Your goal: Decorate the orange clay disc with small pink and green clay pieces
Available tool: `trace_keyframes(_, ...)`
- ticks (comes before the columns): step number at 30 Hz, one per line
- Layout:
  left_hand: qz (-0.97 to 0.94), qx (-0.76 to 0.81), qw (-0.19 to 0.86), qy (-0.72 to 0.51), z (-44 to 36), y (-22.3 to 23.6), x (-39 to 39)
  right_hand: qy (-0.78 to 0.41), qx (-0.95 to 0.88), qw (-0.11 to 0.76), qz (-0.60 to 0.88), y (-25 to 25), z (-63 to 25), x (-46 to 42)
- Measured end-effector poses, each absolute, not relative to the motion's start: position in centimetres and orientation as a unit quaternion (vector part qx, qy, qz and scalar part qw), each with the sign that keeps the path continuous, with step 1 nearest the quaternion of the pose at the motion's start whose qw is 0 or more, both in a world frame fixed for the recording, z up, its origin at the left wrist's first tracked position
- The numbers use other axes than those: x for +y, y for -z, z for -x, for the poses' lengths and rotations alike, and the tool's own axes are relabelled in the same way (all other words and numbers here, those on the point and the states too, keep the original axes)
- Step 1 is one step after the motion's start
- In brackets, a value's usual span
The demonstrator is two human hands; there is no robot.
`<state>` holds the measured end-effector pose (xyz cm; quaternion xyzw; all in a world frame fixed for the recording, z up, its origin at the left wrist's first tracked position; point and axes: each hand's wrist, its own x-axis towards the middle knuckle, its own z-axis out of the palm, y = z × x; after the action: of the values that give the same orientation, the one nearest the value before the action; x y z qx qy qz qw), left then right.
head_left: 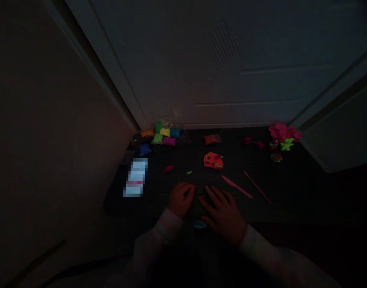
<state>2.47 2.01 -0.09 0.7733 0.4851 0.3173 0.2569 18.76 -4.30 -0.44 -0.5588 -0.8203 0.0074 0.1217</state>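
My left hand [181,200] rests on the dark table with its fingers curled and thumb and forefinger drawn together; anything inside is hidden. To its right, my right hand [224,214] lies palm down with the fingers spread. A small pinkish-red bit [201,198] shows at the tip of one of its fingers. Beyond the hands are a small light-green clay piece [189,173], a dark-red clay lump [169,169] and a flat orange-red clay shape [212,161] with green and dark-red spots. A pink plastic knife [237,187] and a thin pink stick [257,187] lie to the right.
Several coloured clay packets [165,134] sit at the back left, and an orange-red packet [211,139] at the back middle. A lit, blurred-out screen [135,178] lies at left. Pink flowers [283,133] and a yellow-green figure [287,145] stand back right, against a pale door [183,72]. Light is dim.
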Motion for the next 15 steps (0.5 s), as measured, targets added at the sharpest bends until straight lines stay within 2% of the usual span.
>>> trace_keyframes(4, -0.773, 0.486, 0.258, -0.316, -2.45, 0.09, 1.99, 0.003, -0.783, 0.121, 0.61, 0.59, -18.77, -4.0)
trace_keyframes(9, -0.773, 0.487, 0.259, -0.315, -2.44, 0.23, 2.06, -0.024, -0.824, 0.133, 0.551, 0.74, -18.34, -4.1)
trace_keyframes(15, -0.772, 0.486, 0.259, -0.316, -2.43, 0.3, 2.08, -0.022, -0.791, 0.121, 0.6, 0.57, -18.28, -3.91)
